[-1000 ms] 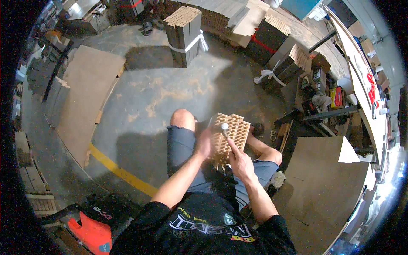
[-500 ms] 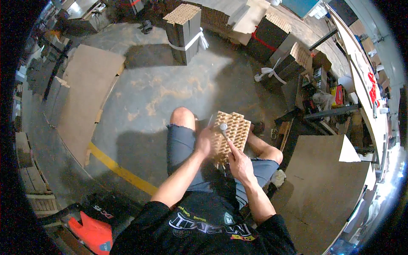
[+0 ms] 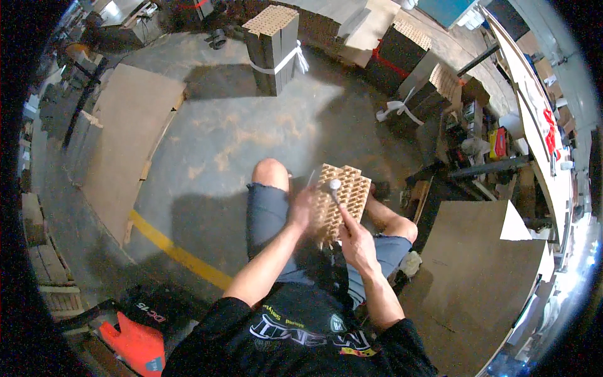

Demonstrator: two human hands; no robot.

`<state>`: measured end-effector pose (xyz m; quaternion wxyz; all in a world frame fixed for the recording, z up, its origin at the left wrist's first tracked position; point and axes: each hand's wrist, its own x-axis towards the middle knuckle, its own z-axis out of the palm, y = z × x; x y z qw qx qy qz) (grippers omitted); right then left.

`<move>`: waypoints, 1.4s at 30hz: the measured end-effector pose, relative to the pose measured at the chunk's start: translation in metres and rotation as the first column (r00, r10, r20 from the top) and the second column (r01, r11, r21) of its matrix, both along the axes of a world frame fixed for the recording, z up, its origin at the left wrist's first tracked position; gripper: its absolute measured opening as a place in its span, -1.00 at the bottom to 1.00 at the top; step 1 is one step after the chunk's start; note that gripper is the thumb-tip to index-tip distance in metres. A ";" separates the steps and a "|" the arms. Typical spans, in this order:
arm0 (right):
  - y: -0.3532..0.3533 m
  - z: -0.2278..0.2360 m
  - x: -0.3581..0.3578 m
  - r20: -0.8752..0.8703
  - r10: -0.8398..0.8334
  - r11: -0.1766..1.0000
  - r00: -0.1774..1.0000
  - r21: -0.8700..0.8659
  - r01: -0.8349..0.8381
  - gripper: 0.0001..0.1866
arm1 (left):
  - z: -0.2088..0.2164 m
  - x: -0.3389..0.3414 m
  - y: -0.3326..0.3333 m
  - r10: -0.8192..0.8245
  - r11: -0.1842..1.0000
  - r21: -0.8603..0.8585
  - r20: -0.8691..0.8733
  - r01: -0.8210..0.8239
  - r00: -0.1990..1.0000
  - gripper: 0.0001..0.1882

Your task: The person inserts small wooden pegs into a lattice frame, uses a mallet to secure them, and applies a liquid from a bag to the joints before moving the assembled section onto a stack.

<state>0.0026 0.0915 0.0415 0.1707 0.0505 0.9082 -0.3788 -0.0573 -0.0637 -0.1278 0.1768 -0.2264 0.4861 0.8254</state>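
Observation:
Between my knees stands a block of packed boards with a tan, slotted and notched upper face. My right hand is closed round the thin handle of a tool with a small, round, pale head, like a small hammer. That head is over the middle of the slotted face. Smeared by motion, my left hand is at the block's left edge. A thin, pale strip shows just above its fingers; whether the hand grips it cannot be made out.
A similar dark block tied with white cloth stands ahead. More tied blocks are at the far right. Brown sheets lie left and right. A red-and-black object is at lower left, near a yellow floor line.
The tool's round head has shifted slightly right and away from me over the block. My left hand stays at the left edge, blurred in both frames.

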 end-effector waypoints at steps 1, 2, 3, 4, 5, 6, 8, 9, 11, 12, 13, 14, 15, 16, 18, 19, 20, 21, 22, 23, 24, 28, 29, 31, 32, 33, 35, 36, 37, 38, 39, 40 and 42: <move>0.004 -0.004 0.002 -0.083 -0.006 1.000 0.997 -0.030 0.004 -0.46 | -0.006 -0.004 0.001 0.019 0.999 0.032 0.055 -0.020 0.998 -0.50; 0.006 -0.006 0.003 -0.164 -0.014 0.998 0.986 -0.060 0.004 -0.46 | -0.011 -0.002 0.000 0.034 0.997 0.058 0.119 -0.041 0.992 -0.48; 0.006 -0.006 0.005 -0.164 -0.010 0.998 0.986 -0.059 0.000 -0.46 | -0.015 0.004 -0.001 0.053 0.998 0.032 0.069 -0.055 0.996 -0.48; 0.008 -0.006 0.008 -0.215 -0.042 0.997 0.976 -0.068 0.028 -0.46 | -0.005 0.004 0.001 0.033 0.999 0.040 0.063 -0.036 0.997 -0.50; 0.009 -0.006 0.009 -0.269 -0.070 0.995 0.961 -0.081 0.050 -0.47 | 0.008 0.004 0.001 0.018 0.999 0.046 0.055 -0.021 0.998 -0.52; 0.012 -0.010 0.010 -0.270 -0.073 0.996 0.960 -0.076 0.054 -0.47 | 0.021 0.004 0.001 0.004 0.999 0.054 0.049 -0.006 0.999 -0.54; 0.014 -0.024 0.013 -0.120 -0.002 0.998 0.993 0.056 0.009 -0.46 | 0.038 0.001 0.001 -0.045 0.998 0.044 -0.123 0.050 0.991 -0.56; 0.017 -0.028 0.012 -0.048 0.030 0.995 0.998 0.097 -0.026 -0.44 | 0.049 0.000 0.001 -0.071 0.994 0.077 -0.133 0.082 0.989 -0.57; 0.007 0.000 0.000 -0.012 0.039 0.996 0.999 0.081 -0.037 -0.44 | 0.052 0.002 -0.003 -0.057 0.996 0.051 -0.189 0.068 0.980 -0.57; 0.004 0.010 -0.003 0.027 0.038 0.997 0.999 0.071 -0.039 -0.44 | 0.040 0.002 -0.005 -0.047 0.998 0.021 -0.215 0.053 0.975 -0.57; 0.007 0.001 0.002 -0.050 0.018 0.997 0.999 0.081 -0.014 -0.47 | 0.027 0.003 -0.005 -0.045 0.999 -0.008 -0.241 0.044 0.970 -0.57; 0.007 0.001 0.003 -0.054 0.021 0.997 0.998 0.082 -0.017 -0.47 | 0.017 0.005 -0.005 -0.041 0.999 -0.040 -0.260 0.031 0.965 -0.57; 0.007 0.001 0.004 -0.111 0.005 0.999 0.994 0.039 -0.001 -0.48 | 0.006 0.003 -0.004 -0.020 1.000 0.016 -0.162 0.023 0.987 -0.57; 0.008 0.001 0.009 -0.163 -0.015 1.000 0.987 -0.003 0.015 -0.48 | 0.000 0.001 -0.005 -0.032 0.998 0.052 -0.127 0.038 0.991 -0.56; 0.004 0.001 0.017 -0.163 -0.006 1.000 0.987 0.014 0.008 -0.48 | -0.011 0.005 -0.008 -0.047 0.991 0.121 -0.040 0.052 0.998 -0.55; 0.006 -0.008 0.019 -0.075 0.014 0.997 0.997 0.079 -0.008 -0.49 | -0.006 0.002 -0.007 -0.063 0.997 0.035 -0.034 0.064 0.997 -0.54; 0.008 -0.016 0.019 0.016 0.027 0.990 1.000 0.141 -0.029 -0.50 | -0.001 0.001 -0.004 -0.061 0.997 0.044 -0.037 0.063 0.997 -0.54; 0.014 -0.020 0.019 0.032 0.025 0.992 0.999 0.120 -0.029 -0.50 | 0.005 0.001 0.000 -0.062 0.996 0.054 -0.040 0.064 0.997 -0.53; 0.017 -0.019 0.015 0.029 0.031 0.993 0.999 0.114 -0.034 -0.50 | 0.010 0.000 0.000 -0.056 0.997 0.057 -0.042 0.058 0.998 -0.53; 0.020 -0.012 0.012 0.023 0.040 0.996 0.999 0.081 -0.042 -0.49 | 0.010 0.004 0.003 -0.051 0.996 -0.078 -0.127 0.041 0.991 -0.52; 0.020 -0.004 0.010 0.017 0.048 0.998 0.999 0.049 -0.049 -0.49 | 0.009 0.004 0.003 -0.055 0.989 -0.144 -0.172 0.030 0.984 -0.51; 0.013 -0.008 0.020 -0.195 0.058 0.998 0.979 -0.008 -0.060 -0.45 | -0.026 0.004 0.000 0.038 0.999 -0.017 -0.102 -0.040 0.994 -0.50; 0.009 -0.009 0.023 -0.224 0.060 0.998 0.973 0.007 -0.060 -0.44 | -0.031 0.007 0.000 0.062 0.998 0.025 -0.070 -0.060 0.996 -0.49; 0.003 -0.011 0.025 -0.074 0.084 0.993 0.994 0.094 -0.077 -0.46 | -0.032 0.007 0.001 0.035 0.999 0.016 -0.139 -0.033 0.990 -0.48; 0.003 -0.012 0.023 0.014 0.085 0.990 0.996 0.112 -0.086 -0.46 | -0.020 0.004 0.004 0.047 0.999 0.011 -0.158 -0.046 0.986 -0.55; 0.003 -0.008 0.023 0.015 0.074 0.991 0.997 0.115 -0.075 -0.46 | -0.007 0.001 0.008 0.060 0.998 0.008 -0.177 -0.059 0.982 -0.62; -0.003 0.006 0.016 0.061 0.082 0.992 0.995 0.093 -0.088 -0.48 | -0.019 0.004 0.001 0.025 1.000 0.012 -0.153 -0.024 0.988 -0.60; -0.003 0.006 0.011 0.072 0.058 0.994 0.996 0.090 -0.064 -0.49 | -0.026 0.003 -0.002 -0.005 1.000 0.021 -0.135 0.007 0.991 -0.56; 0.003 0.003 0.013 0.032 0.043 0.998 0.999 0.049 -0.044 -0.49 | -0.024 0.002 -0.001 -0.042 0.998 0.034 -0.111 0.046 0.993 -0.51; 0.008 0.000 0.016 -0.006 0.026 1.000 1.000 0.008 -0.026 -0.50 | -0.022 0.000 0.002 -0.010 0.999 0.039 -0.066 0.012 0.998 -0.54; 0.011 -0.002 0.016 -0.005 0.020 1.000 1.000 0.011 -0.020 -0.50 | -0.020 -0.002 0.005 0.022 0.999 0.043 -0.021 -0.021 1.000 -0.57; 0.010 0.000 0.018 -0.097 0.013 0.998 0.995 -0.057 -0.018 -0.49 | -0.035 0.002 0.004 0.083 0.995 0.054 -0.050 -0.080 0.995 -0.60; 0.008 0.003 0.019 -0.188 0.001 0.991 0.982 -0.129 -0.026 -0.48 | -0.058 0.009 -0.001 0.146 0.988 0.063 -0.077 -0.142 0.986 -0.62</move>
